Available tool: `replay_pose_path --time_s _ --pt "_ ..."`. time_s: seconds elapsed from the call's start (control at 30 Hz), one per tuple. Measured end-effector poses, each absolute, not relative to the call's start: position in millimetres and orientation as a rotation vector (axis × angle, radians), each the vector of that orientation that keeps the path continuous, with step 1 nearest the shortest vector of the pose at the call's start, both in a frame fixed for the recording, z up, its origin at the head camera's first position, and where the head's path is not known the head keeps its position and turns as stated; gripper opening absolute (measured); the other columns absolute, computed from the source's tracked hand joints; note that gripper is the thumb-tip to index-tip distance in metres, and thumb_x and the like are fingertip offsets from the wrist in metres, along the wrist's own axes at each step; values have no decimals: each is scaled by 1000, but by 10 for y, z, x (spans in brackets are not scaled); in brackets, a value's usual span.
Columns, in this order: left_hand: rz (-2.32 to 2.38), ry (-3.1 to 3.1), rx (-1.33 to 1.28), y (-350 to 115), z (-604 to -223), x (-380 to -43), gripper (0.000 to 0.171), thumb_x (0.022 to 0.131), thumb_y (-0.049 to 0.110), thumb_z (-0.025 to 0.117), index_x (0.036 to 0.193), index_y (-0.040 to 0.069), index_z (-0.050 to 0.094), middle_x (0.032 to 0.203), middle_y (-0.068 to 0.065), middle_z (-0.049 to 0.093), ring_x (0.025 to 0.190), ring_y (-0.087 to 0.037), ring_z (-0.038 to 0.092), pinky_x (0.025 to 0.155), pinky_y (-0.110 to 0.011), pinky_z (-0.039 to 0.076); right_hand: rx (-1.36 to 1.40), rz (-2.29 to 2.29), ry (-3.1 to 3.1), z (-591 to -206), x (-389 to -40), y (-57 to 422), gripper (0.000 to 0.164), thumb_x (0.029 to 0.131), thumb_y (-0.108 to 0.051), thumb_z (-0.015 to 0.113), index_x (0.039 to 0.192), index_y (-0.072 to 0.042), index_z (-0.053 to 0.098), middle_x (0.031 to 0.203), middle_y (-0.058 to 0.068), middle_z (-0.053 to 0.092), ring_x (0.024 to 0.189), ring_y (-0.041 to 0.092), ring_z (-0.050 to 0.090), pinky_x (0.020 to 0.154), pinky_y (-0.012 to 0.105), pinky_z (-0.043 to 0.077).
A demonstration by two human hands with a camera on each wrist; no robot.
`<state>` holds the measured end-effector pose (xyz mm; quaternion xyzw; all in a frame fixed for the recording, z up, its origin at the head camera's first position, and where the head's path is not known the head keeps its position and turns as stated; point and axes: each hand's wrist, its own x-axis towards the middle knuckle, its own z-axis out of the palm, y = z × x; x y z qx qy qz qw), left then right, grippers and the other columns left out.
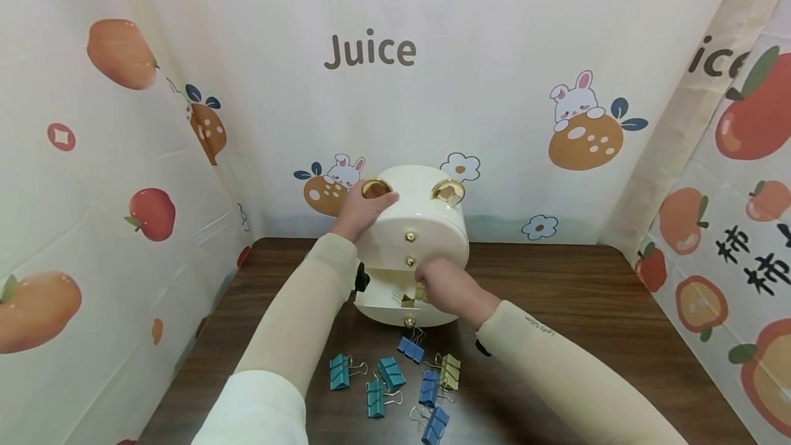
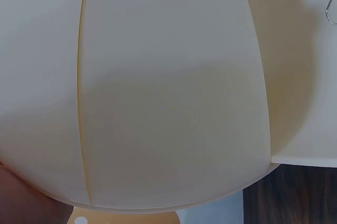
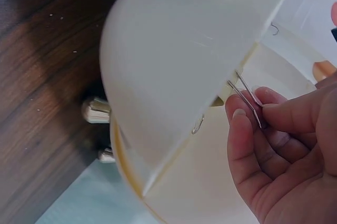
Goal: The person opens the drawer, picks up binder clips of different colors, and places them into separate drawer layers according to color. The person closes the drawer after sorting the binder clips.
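A white rounded drawer box [image 1: 432,229] with gold ring ears stands at the table's back, its bottom drawer [image 1: 371,309] pulled out. My left hand [image 1: 361,211] holds the box's upper left side beside one ear, thumb across the front; its other fingers are mostly hidden. At the opened drawer, my right hand [image 1: 448,287] pinches a yellow binder clip [image 3: 227,95] by its silver wire handles, the clip's body partly behind the drawer front. Another olive-yellow clip [image 1: 407,301] lies inside the drawer.
Several binder clips lie on the dark wooden table [image 1: 544,335] before the box: teal clips [image 1: 375,398] at left, blue clips [image 1: 429,388] in the middle and a yellow clip [image 1: 450,372] at right. A printed fruit curtain [image 1: 494,53] surrounds the back and sides.
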<state>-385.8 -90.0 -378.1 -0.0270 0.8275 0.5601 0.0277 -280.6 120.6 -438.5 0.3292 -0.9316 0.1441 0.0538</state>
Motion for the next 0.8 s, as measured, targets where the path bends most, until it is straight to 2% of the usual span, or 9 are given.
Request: replay_pose_path --time_s 0.13,0.27,0.43,0.63,0.8 --pt "1724 2551 -99 -905 -3779 -3863 76 82 63 80 140 24 50 124 -3 59 105 -26 64 85 -51 57 1004 448 -2864 -4418 -2815 1199 27 87 13 59 80 -9 74 68 -5 58 60 13 40 59 30 38" --pt "1721 2553 -103 -905 -3774 -3866 76 82 63 80 140 23 50 124 -3 60 105 -26 64 85 -50 57 973 494 -2884 -4432 -2824 1205 28 88 13 58 85 -8 76 78 -1 68 65 11 48 62 30 43" --pt "1732 2561 -90 -907 -3777 -3862 74 82 61 80 138 22 51 123 -3 60 106 -25 64 86 -49 56 932 580 -2886 -4452 -2841 1228 26 91 11 57 88 -6 77 84 1 71 70 14 53 66 34 47" --pt "1726 2569 -75 -900 -3775 -3850 75 82 61 80 139 21 51 124 -4 60 106 -25 64 87 -48 56 859 641 -2929 -4531 -2868 1272 23 86 12 62 92 -4 77 93 5 75 88 20 68 79 39 57" --pt "1739 2567 -78 -899 -3779 -3859 73 83 60 80 138 21 52 123 -4 60 106 -25 64 87 -48 56 807 641 -2972 -4592 -2881 1289 21 87 9 64 94 -5 77 95 5 75 94 23 70 82 40 58"
